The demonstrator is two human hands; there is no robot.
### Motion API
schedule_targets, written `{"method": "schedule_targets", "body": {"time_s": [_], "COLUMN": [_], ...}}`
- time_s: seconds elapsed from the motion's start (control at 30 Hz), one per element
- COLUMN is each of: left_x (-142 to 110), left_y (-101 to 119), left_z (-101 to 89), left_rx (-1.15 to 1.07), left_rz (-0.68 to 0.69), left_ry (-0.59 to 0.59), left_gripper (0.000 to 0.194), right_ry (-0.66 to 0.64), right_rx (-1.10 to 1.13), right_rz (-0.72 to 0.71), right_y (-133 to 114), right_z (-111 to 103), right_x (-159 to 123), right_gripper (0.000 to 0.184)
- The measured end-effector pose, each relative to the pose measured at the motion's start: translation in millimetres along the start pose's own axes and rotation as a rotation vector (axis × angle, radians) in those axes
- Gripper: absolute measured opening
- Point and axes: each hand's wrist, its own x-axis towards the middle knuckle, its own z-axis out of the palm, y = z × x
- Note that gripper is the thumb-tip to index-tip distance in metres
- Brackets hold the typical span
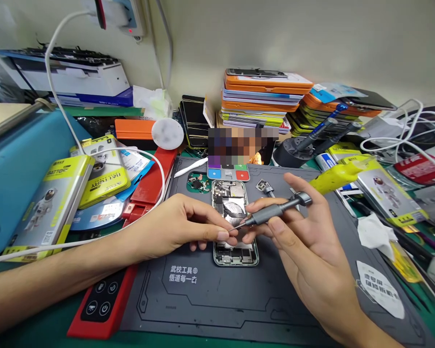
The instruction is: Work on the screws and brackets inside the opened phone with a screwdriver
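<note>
A grey precision screwdriver (271, 212) lies slantwise in my right hand (311, 246), thumb and fingers closed round its handle and cap. Its thin shaft points down to the left. My left hand (188, 222) is pinched at the shaft's tip; whether a small piece sits between those fingertips is too small to tell. Beneath both hands an opened phone (235, 256) lies on the dark grey work mat (217, 299), its inner parts bare. The hands hide the phone's middle. Just right of the phone's top is a small metal-ended tool (266, 187).
Left are yellow battery boxes (54, 198) and a red device with buttons (94, 309). A white cable (105, 237) crosses near my left forearm. Behind stand stacked phone cases (261, 96) and a black tool holder (297, 152). A yellow bottle (337, 176) is at right.
</note>
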Motion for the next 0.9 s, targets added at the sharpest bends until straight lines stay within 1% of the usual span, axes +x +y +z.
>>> {"method": "schedule_targets", "body": {"time_s": [0.33, 0.5, 0.8, 0.9], "left_x": [0.6, 0.4, -1.2, -0.7], "left_y": [-0.7, 0.6, 0.4, 1.1], "left_z": [-0.2, 0.6, -0.2, 0.4], "left_rx": [0.001, -0.027, -0.002, -0.018], "left_rz": [0.010, 0.013, 0.006, 0.008], "left_ry": [-0.016, -0.017, -0.018, -0.017], "left_gripper": [0.016, 0.014, 0.015, 0.013], "right_ry": [-0.005, -0.012, -0.018, -0.020], "right_rx": [0.011, 0.023, 0.021, 0.019], "right_rz": [0.011, 0.032, 0.064, 0.072], "right_y": [-0.2, -1.3, -2.5, -1.6], "right_z": [-0.6, -0.9, -0.8, -1.1], "right_x": [0.6, 0.4, 2.1, 3.0], "right_gripper": [0.048, 0.049, 0.049, 0.050]}}
